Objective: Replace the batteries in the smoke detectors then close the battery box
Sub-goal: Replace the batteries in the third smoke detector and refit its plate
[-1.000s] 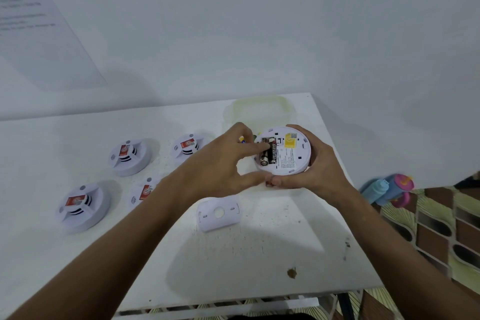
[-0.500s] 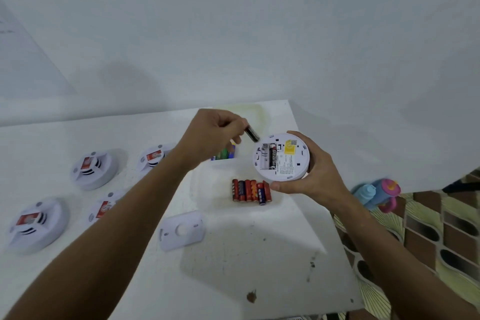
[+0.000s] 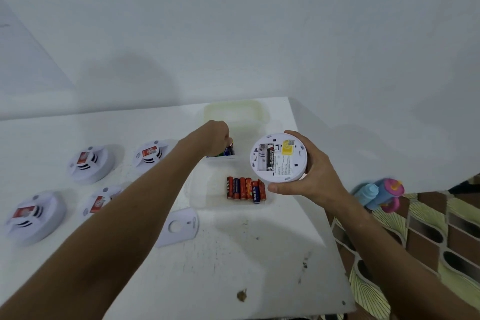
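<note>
Reaching far into the small battery box (image 3: pixel 220 157), the left hand (image 3: pixel 217 139) curls over its batteries; whether it pinches one, I cannot tell. Right hand (image 3: pixel 309 176) wraps the upturned smoke detector (image 3: pixel 278 157), one battery (image 3: pixel 269 160) seated, long axis near-to-far, an empty slot beside it on the left. That slot lies right of the left hand, close by. Count: four detectors (image 3: pixel 91 162) waiting left, about seven loose batteries (image 3: pixel 245 188) in a near tray, one cover plate (image 3: pixel 179 227).
</note>
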